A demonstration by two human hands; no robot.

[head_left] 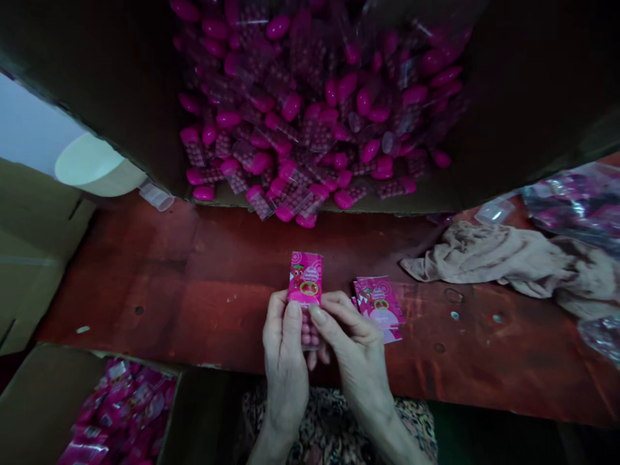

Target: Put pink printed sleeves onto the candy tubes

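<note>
A small clear container of pink candies sits between both hands near the table's front edge, its upper part covered by a pink printed label. My left hand is closed on its left side, thumb on the front. From the right, my right hand grips the same container, its thumb near the label's lower edge. Beside my right hand lies a small stack of pink printed labels on the red table.
A big cardboard box of pink-capped containers stands behind. Left are a white bowl and a clear empty container; right, a crumpled cloth and plastic bags. Lower left, a box holds pink packets.
</note>
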